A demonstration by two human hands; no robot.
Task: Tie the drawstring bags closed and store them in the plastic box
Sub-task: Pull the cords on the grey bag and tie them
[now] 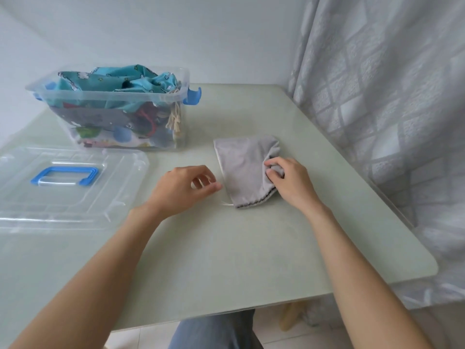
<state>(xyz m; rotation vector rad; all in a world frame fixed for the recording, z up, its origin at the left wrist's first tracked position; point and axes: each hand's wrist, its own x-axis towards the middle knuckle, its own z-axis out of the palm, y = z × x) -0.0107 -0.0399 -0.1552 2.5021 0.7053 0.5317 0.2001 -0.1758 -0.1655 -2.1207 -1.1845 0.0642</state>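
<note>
A grey drawstring bag point(245, 170) lies flat on the pale green table point(226, 248) in front of me, its stitched edge nearest to me. My right hand point(289, 182) rests on the bag's right side, fingers curled into a bunch of the cloth, gripping it. My left hand point(183, 187) hovers just beside the bag's left edge, fingers loosely curled with thumb and forefinger close together; I cannot tell whether they pinch anything. A thin pale cord end point(225, 203) pokes out at the bag's near left corner.

The clear plastic box point(110, 99) stands at the far left of the table, well apart from the grey bag, with blue clips on its ends. It is full of tied bags, a teal patterned one point(120, 81) heaped on top above the rim. The box's clear lid point(63, 195), with a blue handle, lies flat on the table to my left. A patterned curtain point(390, 96) hangs along the table's right side.
</note>
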